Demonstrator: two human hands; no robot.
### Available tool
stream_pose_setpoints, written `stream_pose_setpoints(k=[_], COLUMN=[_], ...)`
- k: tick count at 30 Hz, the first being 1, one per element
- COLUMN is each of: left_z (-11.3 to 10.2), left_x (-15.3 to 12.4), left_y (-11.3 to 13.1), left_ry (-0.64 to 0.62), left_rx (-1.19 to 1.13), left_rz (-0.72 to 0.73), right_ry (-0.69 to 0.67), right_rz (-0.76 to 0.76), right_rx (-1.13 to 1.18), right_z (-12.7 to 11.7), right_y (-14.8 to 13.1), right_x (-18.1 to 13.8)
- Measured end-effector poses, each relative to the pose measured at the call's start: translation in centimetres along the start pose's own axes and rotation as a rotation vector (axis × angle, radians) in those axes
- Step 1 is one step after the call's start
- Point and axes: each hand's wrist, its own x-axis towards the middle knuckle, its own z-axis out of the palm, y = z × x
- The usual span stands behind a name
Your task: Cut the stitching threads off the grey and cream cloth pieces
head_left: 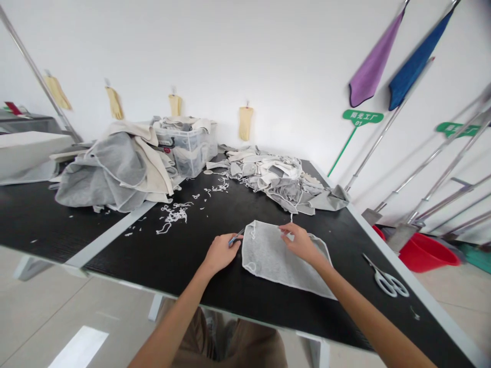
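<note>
A light grey cloth piece (276,258) with a white stitched edge lies flat on the black table (215,286) in front of me. My left hand (219,253) is closed around small blue-handled thread snips (235,237), their tip at the cloth's upper left corner. My right hand (299,241) rests on the cloth's top edge, fingers pinched on it. A loose white thread sticks up near that edge.
White-handled scissors (387,280) lie on the right of the table. A heap of grey and white cloth pieces (280,179) sits behind, a bigger pile (115,171) and a clear bin (190,145) at back left. Thread scraps (172,214) litter the middle. A red basin (425,251) stands on the floor.
</note>
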Motion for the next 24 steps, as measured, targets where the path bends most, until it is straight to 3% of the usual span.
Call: stream_pose_setpoints(k=[6,13,19,24], left_z=[-0.4,-0.3,-0.3,-0.5], left_x=[-1.2,-1.7,-1.7,-1.8], left_y=[0.9,0.9,1.0,1.3], left_ry=[-0.072,-0.149,-0.151,-0.153], left_rx=[0.148,0.317,0.342,0.356], left_rz=[0.099,0.195,0.190,0.193], right_ry=[-0.102,-0.198,-0.141,-0.017], right_rz=[-0.200,-0.450,-0.427,-0.246], right_rx=[0.061,-0.071,-0.001,0.251], right_z=[4.2,4.8,5.7,7.1], right_y=[-2.4,-3.9,-3.5,-3.5], right_x=[3.7,5.2,4.7,5.1])
